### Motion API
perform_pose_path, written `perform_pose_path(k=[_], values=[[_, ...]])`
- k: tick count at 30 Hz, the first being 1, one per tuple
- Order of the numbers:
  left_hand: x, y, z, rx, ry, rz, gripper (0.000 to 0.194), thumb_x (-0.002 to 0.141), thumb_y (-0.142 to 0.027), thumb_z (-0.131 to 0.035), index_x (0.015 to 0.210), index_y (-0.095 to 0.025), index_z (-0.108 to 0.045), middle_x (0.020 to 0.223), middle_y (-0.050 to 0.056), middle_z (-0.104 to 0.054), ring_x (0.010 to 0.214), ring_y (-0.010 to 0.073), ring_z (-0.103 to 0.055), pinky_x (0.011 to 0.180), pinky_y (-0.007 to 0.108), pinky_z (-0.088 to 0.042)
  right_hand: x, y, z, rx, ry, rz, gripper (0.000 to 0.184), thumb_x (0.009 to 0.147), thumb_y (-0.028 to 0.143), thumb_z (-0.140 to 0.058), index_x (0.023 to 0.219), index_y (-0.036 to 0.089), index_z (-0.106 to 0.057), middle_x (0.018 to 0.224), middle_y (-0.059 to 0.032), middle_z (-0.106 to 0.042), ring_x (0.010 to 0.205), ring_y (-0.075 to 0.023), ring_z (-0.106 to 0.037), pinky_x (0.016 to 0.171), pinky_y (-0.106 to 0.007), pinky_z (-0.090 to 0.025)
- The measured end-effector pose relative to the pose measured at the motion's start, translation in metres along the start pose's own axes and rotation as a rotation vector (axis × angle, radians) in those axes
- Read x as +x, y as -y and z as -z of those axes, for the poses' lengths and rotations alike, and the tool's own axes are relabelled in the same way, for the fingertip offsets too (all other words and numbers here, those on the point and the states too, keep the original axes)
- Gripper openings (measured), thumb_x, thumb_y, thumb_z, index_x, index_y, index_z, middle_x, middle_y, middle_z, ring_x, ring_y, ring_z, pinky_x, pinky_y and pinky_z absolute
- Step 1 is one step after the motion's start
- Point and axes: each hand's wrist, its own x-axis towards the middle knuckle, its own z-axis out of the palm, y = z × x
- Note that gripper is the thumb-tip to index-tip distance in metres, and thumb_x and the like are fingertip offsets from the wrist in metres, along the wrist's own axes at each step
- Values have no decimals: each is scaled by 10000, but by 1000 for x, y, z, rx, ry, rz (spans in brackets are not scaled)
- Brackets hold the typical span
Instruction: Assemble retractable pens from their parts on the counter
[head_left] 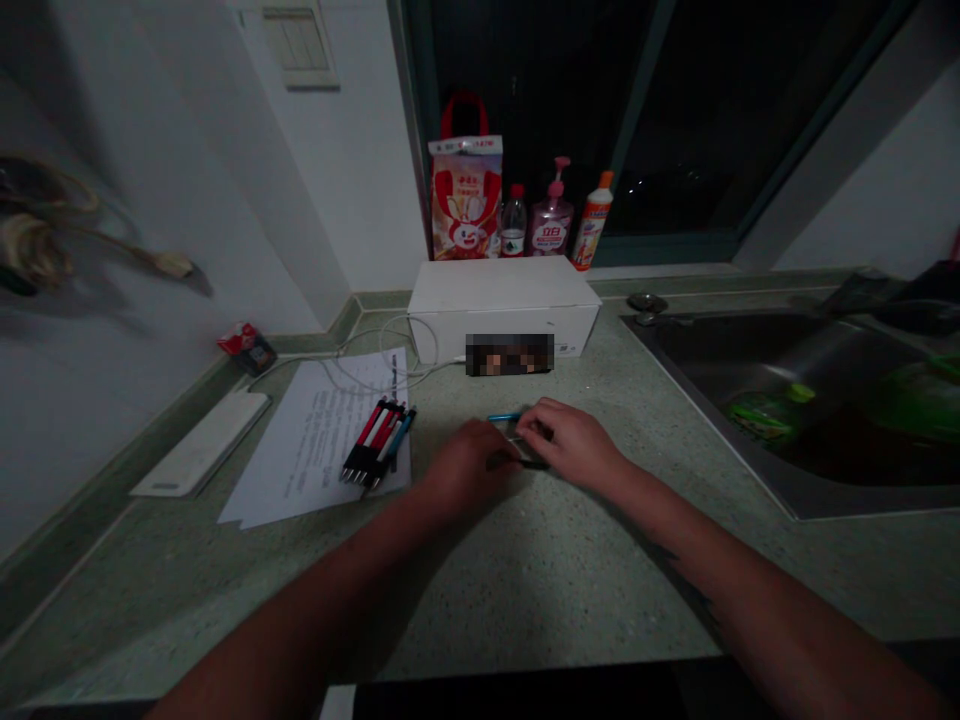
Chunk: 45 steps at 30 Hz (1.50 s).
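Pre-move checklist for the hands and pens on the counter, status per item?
1. Left hand grip on dark pen: cannot tell, the hand hides part of it.
2. Right hand hold on blue pen: cannot tell, the pen's far end shows past the fingers.
3. Pen bundle resting on paper sheet, apart from the hands: ok.
4. Steel sink apart from the hands: ok.
5. Light at the hands: not ok, dim.

Left hand (pixel 466 470), right hand (pixel 566 445) at pen (pixel 504 416) (blue-tipped), speckled countertop (pixel 525 590)
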Motion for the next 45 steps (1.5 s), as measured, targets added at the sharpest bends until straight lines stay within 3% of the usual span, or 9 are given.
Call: perform_pose_path(k=[4,6,11,13,17,27,38,45], values=[[-4,-4,-3,123,110,-103,68,834,-169,-748,895,-184,-773,922,50,-742,947,228,-657,887,357,-503,0,-4,-3,-129,101,-2,107,924,141,-628,944,199,-716,948,-34,-671,818,-160,-622,701,-264,-383],[-2,-2,0,122,98,-54,56,850,-208,-745,896,-186,-769,909,44,-734,919,217,-656,852,338,-503,1,-5,-5,-179,132,6,131,931,133,-601,933,201,-714,955,-38,-663,826,-163,-619,700,-263,-378],[6,10,16,261,-58,183,142,912,-199,-649,964,-189,-781,965,77,-728,950,235,-656,863,353,-494,1,-3,-4,-277,140,-22,160,981,189,-554,934,195,-707,947,-45,-663,804,-161,-606,670,-265,-356],[8,14,20,324,-48,214,155,914,-204,-643,977,-187,-784,997,94,-729,992,255,-653,877,365,-490,1,-1,-4,-300,147,-41,167,987,199,-547,946,190,-708,958,-48,-669,800,-160,-610,665,-267,-356],[8,17,20,388,24,211,184,939,-215,-597,953,-185,-778,991,104,-726,987,259,-646,857,365,-484,2,0,-4,-328,137,-48,188,995,208,-530,960,180,-713,974,-61,-676,808,-166,-624,673,-276,-372],[7,14,20,398,70,214,224,957,-228,-548,958,-169,-764,1000,112,-718,972,254,-633,861,368,-474,2,-5,-8,-319,121,-32,173,984,201,-537,946,176,-704,948,-56,-663,791,-160,-610,656,-277,-359],[7,15,28,398,26,188,193,910,-189,-592,890,-188,-783,937,114,-728,936,273,-657,837,381,-501,2,-4,-7,-308,107,-10,175,981,195,-531,924,176,-696,937,-60,-660,769,-159,-602,653,-282,-367],[7,16,20,354,2,162,190,919,-183,-591,885,-201,-778,918,106,-724,907,262,-645,837,385,-500,2,-6,-9,-317,117,-1,179,988,201,-528,937,176,-698,947,-62,-664,783,-166,-610,667,-281,-375]])
